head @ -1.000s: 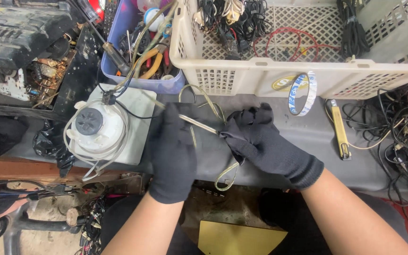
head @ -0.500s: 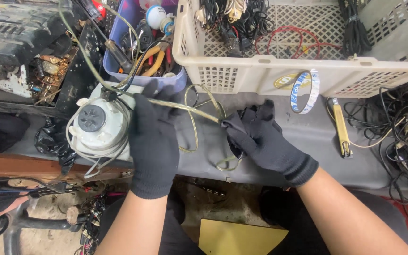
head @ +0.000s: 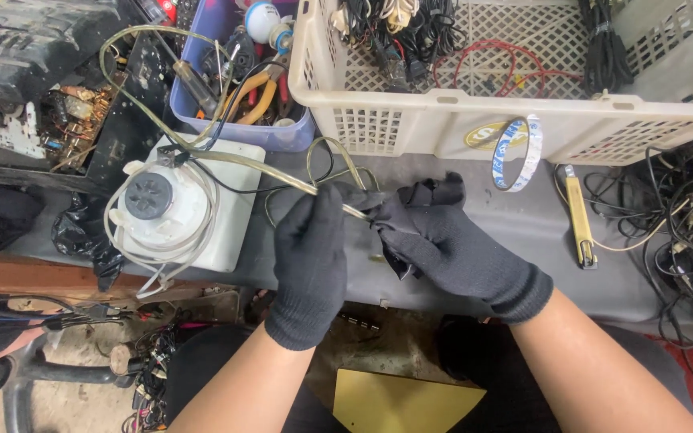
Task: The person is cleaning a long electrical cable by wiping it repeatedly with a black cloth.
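Pinching a pale flat cable (head: 226, 156) between both gloved hands near the bench's front edge, our left hand (head: 309, 261) closes around it and our right hand (head: 443, 240) grips its end. We judge a hard tug could drag the white motor housing (head: 162, 212) off the grey bench (head: 627, 265), since the cable loops round it; a cream basket (head: 443, 120) lines the back edge

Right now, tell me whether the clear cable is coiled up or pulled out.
Partly pulled out: the clear cable runs taut from the white device to the left hand and right hand, with loops left around the device.
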